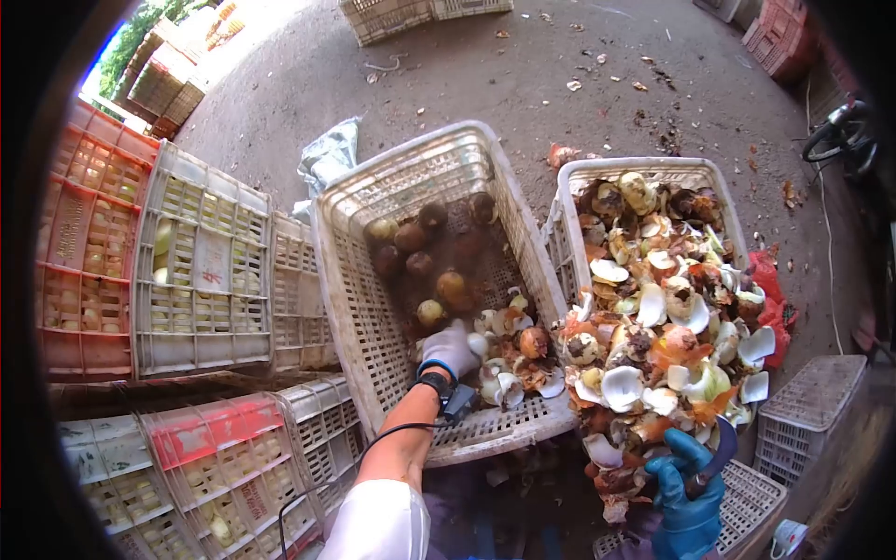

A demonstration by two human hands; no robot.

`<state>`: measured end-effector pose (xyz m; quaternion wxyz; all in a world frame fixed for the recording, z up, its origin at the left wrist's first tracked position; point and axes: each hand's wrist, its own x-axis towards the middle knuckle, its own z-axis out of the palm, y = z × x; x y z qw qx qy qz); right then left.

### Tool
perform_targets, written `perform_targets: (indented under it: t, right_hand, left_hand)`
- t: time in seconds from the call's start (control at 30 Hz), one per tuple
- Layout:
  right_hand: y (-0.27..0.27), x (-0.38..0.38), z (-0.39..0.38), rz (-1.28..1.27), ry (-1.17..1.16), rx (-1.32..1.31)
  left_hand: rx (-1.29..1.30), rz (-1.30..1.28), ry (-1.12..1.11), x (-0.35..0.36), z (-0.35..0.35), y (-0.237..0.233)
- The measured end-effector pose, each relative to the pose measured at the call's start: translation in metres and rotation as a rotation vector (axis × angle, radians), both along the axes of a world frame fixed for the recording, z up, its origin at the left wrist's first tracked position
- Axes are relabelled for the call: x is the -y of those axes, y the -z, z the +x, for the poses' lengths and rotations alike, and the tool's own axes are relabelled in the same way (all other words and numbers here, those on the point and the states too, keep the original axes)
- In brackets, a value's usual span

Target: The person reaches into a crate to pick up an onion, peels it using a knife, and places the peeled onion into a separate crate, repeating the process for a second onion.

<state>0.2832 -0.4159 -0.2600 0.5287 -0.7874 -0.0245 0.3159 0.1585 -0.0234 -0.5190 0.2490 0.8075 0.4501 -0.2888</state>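
Note:
My left hand (450, 350), in a pale glove with a band and a small device at the wrist, reaches down into a large white plastic crate (350, 308). Its fingers are blurred beside a round white piece (478, 345), and I cannot tell whether they grip it. A yellowish onion (430, 313) lies just past the fingertips, with several brown onions (411, 237) deeper in the crate. My right hand (686, 495), in a blue rubber glove, is closed around the handle of a curved knife (719, 455), blade upward, beside heaped onion peelings (644, 345).
The peelings overfill a second white crate (644, 166) on the right. Stacked crates of pale onions (201, 252) line the left side. A grey crate (812, 397) and red netting (773, 303) stand at the right; a crumpled plastic bag (329, 154) lies behind the large crate.

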Motion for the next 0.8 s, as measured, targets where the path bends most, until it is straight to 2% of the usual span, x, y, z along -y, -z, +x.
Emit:
perform_targets:
  t: [0.07, 0.13, 0.2, 0.23, 0.33, 0.37, 0.47, 0.5, 0.57, 0.6, 0.63, 0.73, 0.8]
  right_hand:
    - [-0.019, -0.014, -0.001, -0.006, 0.011, -0.039]
    - [-0.038, -0.026, -0.003, 0.013, -0.026, -0.023]
    - [-0.042, -0.028, -0.007, 0.055, -0.104, 0.069]
    - [-0.054, -0.035, -0.012, 0.062, -0.064, 0.045]
    - [-0.055, -0.035, -0.017, 0.11, -0.115, 0.096]
    - [-0.05, -0.034, -0.02, 0.145, -0.138, 0.19]
    - [-0.058, -0.035, -0.026, 0.207, -0.191, 0.258]
    - [-0.066, -0.035, -0.028, 0.231, -0.193, 0.167]
    - [-0.072, -0.034, -0.032, 0.215, -0.224, 0.263]
    - [-0.068, -0.032, -0.032, 0.225, -0.242, 0.329]
    - [-0.063, -0.029, -0.032, 0.235, -0.258, 0.396]
    - [-0.059, -0.025, -0.031, 0.249, -0.29, 0.468]
    - [-0.057, -0.026, -0.031, 0.257, -0.291, 0.492]
  left_hand:
    - [0.134, -0.048, -0.429, -0.012, -0.005, 0.009]
    - [0.808, -0.226, -0.83, -0.011, -0.002, -0.037]
    - [1.145, -0.534, -0.884, -0.03, 0.001, -0.066]
    - [1.129, -0.739, -1.002, -0.029, 0.006, -0.1]
    - [1.071, -1.168, -0.984, 0.0, 0.004, -0.206]
    - [1.154, -1.246, -0.974, 0.012, 0.002, -0.22]
    - [1.356, -1.329, -0.674, 0.064, -0.01, -0.272]
    - [1.349, -1.395, -0.724, 0.078, -0.014, -0.283]
    - [1.295, -0.823, -0.39, 0.102, -0.022, -0.285]
    - [1.267, -0.84, -0.442, 0.124, -0.026, -0.322]
    - [1.266, -0.734, -0.35, 0.131, -0.029, -0.327]
    - [1.417, -0.982, -0.474, 0.153, -0.031, -0.337]
    - [1.433, -1.103, -0.563, 0.16, -0.034, -0.317]
